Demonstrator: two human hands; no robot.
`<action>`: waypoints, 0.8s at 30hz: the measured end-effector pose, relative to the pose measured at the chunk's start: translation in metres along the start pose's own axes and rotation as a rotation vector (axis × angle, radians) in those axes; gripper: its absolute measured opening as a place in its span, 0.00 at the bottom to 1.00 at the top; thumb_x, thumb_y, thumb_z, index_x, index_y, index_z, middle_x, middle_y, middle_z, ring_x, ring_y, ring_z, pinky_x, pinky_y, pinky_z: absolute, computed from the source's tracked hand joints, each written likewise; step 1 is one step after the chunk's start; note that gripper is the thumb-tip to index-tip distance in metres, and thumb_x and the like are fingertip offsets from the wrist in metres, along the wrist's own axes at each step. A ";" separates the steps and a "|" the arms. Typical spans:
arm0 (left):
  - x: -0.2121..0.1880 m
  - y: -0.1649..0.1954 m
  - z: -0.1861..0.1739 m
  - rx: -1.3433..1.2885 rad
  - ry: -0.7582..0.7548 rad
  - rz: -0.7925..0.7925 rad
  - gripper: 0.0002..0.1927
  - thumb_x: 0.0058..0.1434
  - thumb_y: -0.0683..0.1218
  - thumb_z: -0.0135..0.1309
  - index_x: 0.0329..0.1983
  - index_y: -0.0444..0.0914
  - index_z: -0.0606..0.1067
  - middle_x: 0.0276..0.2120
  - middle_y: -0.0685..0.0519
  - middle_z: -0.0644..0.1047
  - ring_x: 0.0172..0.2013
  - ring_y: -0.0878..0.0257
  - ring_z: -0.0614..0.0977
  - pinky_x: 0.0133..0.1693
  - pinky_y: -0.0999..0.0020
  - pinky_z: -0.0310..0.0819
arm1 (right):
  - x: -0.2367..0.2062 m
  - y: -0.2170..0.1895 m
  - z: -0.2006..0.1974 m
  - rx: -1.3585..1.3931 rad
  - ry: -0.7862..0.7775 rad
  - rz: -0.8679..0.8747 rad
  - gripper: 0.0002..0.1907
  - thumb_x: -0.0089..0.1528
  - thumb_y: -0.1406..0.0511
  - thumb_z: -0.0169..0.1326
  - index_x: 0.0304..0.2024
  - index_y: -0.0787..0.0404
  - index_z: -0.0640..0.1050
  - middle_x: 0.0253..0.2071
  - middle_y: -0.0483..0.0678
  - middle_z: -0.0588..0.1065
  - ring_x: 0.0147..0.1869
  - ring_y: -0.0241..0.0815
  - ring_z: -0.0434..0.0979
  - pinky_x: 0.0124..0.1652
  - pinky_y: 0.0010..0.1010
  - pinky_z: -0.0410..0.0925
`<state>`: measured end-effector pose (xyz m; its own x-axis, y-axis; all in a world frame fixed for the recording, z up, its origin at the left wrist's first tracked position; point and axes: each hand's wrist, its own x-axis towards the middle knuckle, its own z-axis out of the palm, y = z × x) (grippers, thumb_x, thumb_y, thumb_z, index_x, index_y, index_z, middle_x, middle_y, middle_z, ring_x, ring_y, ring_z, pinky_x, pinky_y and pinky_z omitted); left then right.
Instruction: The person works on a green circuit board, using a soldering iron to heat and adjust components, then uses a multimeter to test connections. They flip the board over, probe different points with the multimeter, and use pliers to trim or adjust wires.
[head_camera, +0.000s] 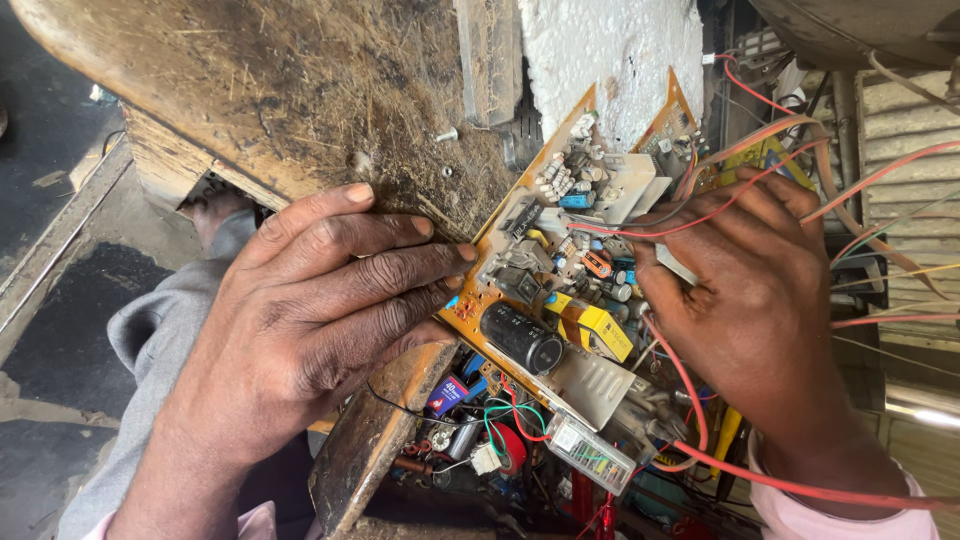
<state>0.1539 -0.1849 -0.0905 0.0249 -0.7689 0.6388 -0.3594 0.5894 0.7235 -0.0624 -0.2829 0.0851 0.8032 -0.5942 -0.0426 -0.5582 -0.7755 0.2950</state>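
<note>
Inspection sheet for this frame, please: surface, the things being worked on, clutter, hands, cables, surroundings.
Surface: worn, scratched wooden bench, a loose screw lying on it.
Job's things: orange circuit board tilted at the bench edge, carrying a large black capacitor, a yellow component and a finned metal heat sink.
Clutter: loose parts under the board, among them a red round part and a small blue block.
Hands: left hand fingers flat on the board's left edge; right hand curled over its right side.
Cables: red wires cross the right hand and wrist.
Surroundings: white foam block behind; dark floor at left.
</note>
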 end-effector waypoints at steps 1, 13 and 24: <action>0.000 0.000 0.001 0.002 0.002 0.001 0.15 0.59 0.49 0.61 0.48 0.39 0.81 0.53 0.55 0.82 0.56 0.54 0.80 0.64 0.47 0.66 | 0.000 0.000 0.001 0.000 0.000 -0.001 0.10 0.54 0.73 0.64 0.39 0.65 0.81 0.36 0.52 0.77 0.44 0.52 0.75 0.54 0.44 0.64; 0.000 0.001 0.000 0.003 -0.004 -0.003 0.15 0.59 0.48 0.60 0.48 0.39 0.81 0.53 0.55 0.82 0.56 0.53 0.80 0.64 0.48 0.66 | -0.005 -0.002 0.000 0.021 0.011 -0.015 0.10 0.56 0.74 0.63 0.40 0.63 0.83 0.40 0.49 0.78 0.47 0.49 0.76 0.58 0.45 0.62; 0.001 0.007 -0.001 0.016 0.013 -0.001 0.15 0.59 0.49 0.61 0.48 0.39 0.81 0.52 0.56 0.82 0.56 0.54 0.79 0.64 0.49 0.66 | -0.005 -0.008 -0.006 -0.042 -0.004 -0.021 0.12 0.53 0.74 0.63 0.40 0.62 0.85 0.39 0.51 0.79 0.46 0.51 0.77 0.58 0.46 0.61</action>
<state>0.1521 -0.1813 -0.0849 0.0379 -0.7663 0.6414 -0.3743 0.5843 0.7201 -0.0605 -0.2726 0.0890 0.8138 -0.5787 -0.0533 -0.5317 -0.7785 0.3335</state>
